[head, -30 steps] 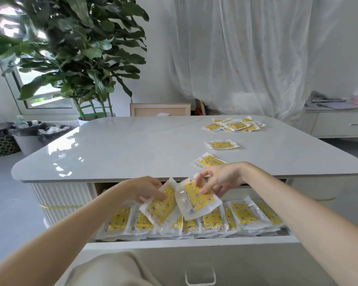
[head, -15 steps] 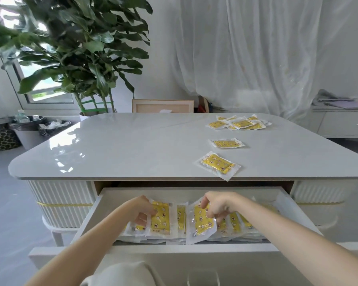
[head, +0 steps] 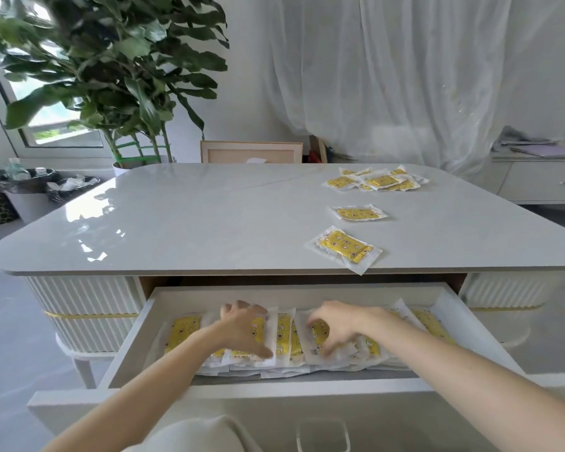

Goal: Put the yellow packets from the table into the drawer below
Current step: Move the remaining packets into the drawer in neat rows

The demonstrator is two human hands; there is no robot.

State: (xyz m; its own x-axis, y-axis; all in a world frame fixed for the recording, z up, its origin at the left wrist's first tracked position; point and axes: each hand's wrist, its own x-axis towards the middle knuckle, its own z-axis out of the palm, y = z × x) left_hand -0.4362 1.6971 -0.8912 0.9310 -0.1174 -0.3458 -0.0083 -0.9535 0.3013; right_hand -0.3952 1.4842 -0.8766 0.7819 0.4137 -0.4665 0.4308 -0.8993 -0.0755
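The white drawer (head: 128,353) under the table (head: 193,223) stands pulled out, with a row of yellow packets (head: 181,331) lying across its floor. Both my hands are inside it. My left hand (head: 242,327) spans a yellow packet in the middle of the row, fingers at its far edge and thumb at its near edge. Just to the right, my right hand (head: 336,324) curls its fingers round another yellow packet (head: 320,331). On the table top lie one packet (head: 343,247) near the front edge, one (head: 357,213) behind it, and a heap of several (head: 375,181) at the back right.
A big potted plant (head: 111,76) stands behind the table's left corner, with lined bins (head: 30,190) on the floor beside it. A wooden frame (head: 252,153) leans behind the table. A low white cabinet (head: 545,184) is at the right, and a curtain hangs behind.
Both hands came down from table-edge height into the drawer, each carrying a yellow packet. The two packets went from held up and tilted to lying in the row.
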